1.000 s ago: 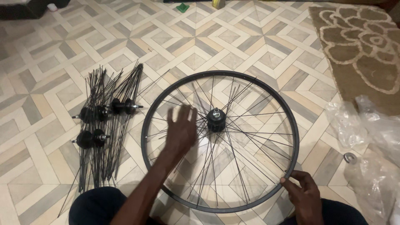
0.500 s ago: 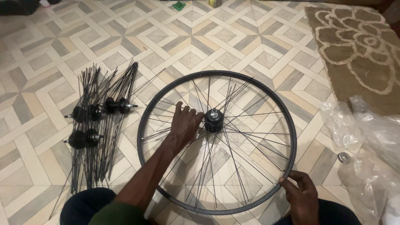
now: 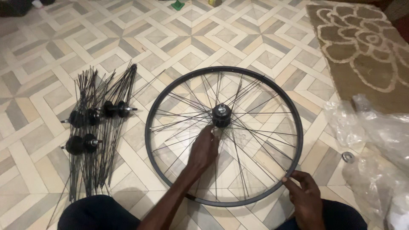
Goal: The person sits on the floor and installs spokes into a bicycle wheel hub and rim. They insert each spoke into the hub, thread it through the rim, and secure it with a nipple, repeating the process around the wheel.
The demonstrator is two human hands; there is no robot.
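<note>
Wheel rim pinched by right hand; left hand fingertips touch spokes

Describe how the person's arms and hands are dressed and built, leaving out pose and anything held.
Both arms are bare to the bottom edge of the picture: no sleeves show. The left hand and the right hand wear no gloves, and no rings, watch or bracelet can be seen on them.

Left hand among spokes beside the hub, right hand on black wheel rim.
</note>
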